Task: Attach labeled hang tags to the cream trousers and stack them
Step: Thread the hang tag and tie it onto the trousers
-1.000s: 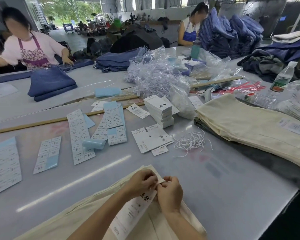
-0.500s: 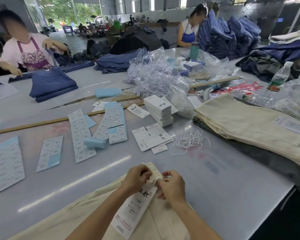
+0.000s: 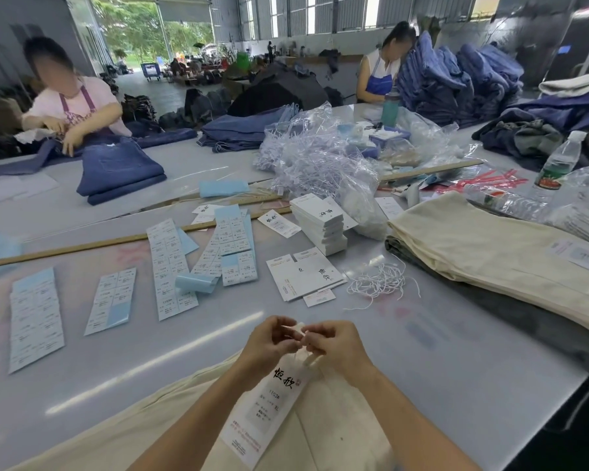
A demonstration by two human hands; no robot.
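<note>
Okay, head view: your left hand (image 3: 269, 345) and right hand (image 3: 337, 345) both pinch the string loop at the hang tag (image 3: 266, 406) top, fingertips nearly touching. Tag lies on cream trousers (image 3: 337, 433); stacked cream trousers (image 3: 490, 253) sit well right of the tag.

Cream trousers (image 3: 191, 426) lie on a pale grey bench (image 3: 456, 368); the hang tag (image 3: 266, 409) is white with black characters and seemingly reddish small print.
</note>
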